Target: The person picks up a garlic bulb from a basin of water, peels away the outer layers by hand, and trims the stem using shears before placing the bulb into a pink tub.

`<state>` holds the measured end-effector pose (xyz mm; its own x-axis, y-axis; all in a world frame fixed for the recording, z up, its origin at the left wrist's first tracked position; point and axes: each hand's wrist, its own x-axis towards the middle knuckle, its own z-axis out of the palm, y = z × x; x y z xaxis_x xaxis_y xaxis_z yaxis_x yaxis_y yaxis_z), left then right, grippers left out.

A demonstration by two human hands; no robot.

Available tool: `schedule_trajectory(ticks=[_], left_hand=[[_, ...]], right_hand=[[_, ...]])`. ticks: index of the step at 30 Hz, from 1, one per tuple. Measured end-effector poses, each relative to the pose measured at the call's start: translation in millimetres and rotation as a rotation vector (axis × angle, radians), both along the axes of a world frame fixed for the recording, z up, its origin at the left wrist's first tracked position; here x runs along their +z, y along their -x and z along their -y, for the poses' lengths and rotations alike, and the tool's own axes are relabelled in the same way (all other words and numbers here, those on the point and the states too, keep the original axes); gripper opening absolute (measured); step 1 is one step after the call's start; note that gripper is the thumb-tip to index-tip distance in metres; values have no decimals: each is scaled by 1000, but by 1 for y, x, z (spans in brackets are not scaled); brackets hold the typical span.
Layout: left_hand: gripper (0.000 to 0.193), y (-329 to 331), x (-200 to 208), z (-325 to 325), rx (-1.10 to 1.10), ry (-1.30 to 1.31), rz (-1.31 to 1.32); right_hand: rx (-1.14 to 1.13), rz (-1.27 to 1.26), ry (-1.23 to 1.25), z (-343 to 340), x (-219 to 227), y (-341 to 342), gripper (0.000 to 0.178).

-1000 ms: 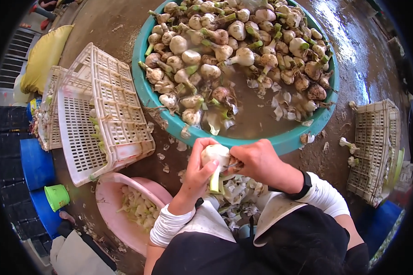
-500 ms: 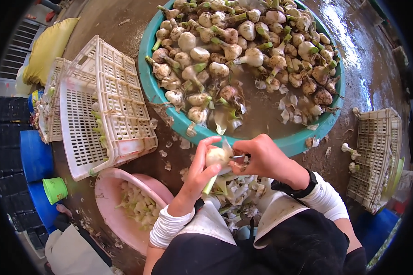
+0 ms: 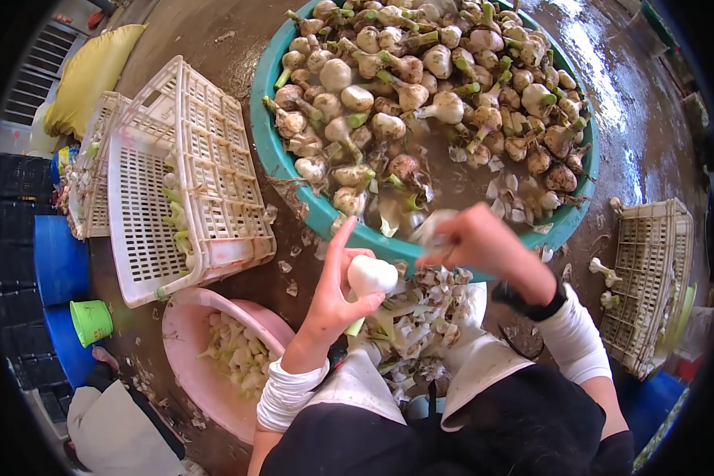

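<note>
My left hand [image 3: 329,300] is closed around a clean white garlic bulb [image 3: 372,275], its short green stem pointing down past my thumb. Smeared by motion, my right hand [image 3: 484,242] hangs over the near rim of a teal tub [image 3: 389,249] with its fingers curled. A pale blur like garlic skin [image 3: 432,229] shows at those fingertips; whatever else they grip cannot be made out. Muddy garlic bulbs [image 3: 440,62] with cut stems fill much of the tub, around brown water with loose skins. Below my hands, between my knees, lies a heap of garlic peelings [image 3: 416,321].
A pink basin [image 3: 184,349] holding peeled garlic stands at my left. Beyond it are white plastic crates [image 3: 234,182], a green bucket [image 3: 92,322] and blue barrels [image 3: 61,262]. Another crate [image 3: 650,278] stands at right. Part of another person [image 3: 119,428] shows at lower left.
My right hand has moved away from the garlic bulb, up and right over the tub rim. A small blade seen in it earlier is no longer distinguishable. The bulb stays in my left hand.
</note>
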<state>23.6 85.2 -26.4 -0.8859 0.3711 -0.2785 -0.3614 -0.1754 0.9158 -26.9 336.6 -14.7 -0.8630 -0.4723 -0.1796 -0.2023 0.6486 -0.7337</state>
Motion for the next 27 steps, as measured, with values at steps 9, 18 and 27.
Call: schedule_trajectory(ticks=[9, 18, 27], left_hand=[[55, 17, 38, 68, 208, -744, 138], [32, 12, -12, 35, 209, 145, -177], [43, 8, -17, -22, -17, -76, -157]], right_hand=[[150, -186, -493, 10, -11, 46, 42], [323, -52, -62, -1, -46, 72, 40], [82, -194, 269, 7, 50, 1, 27]])
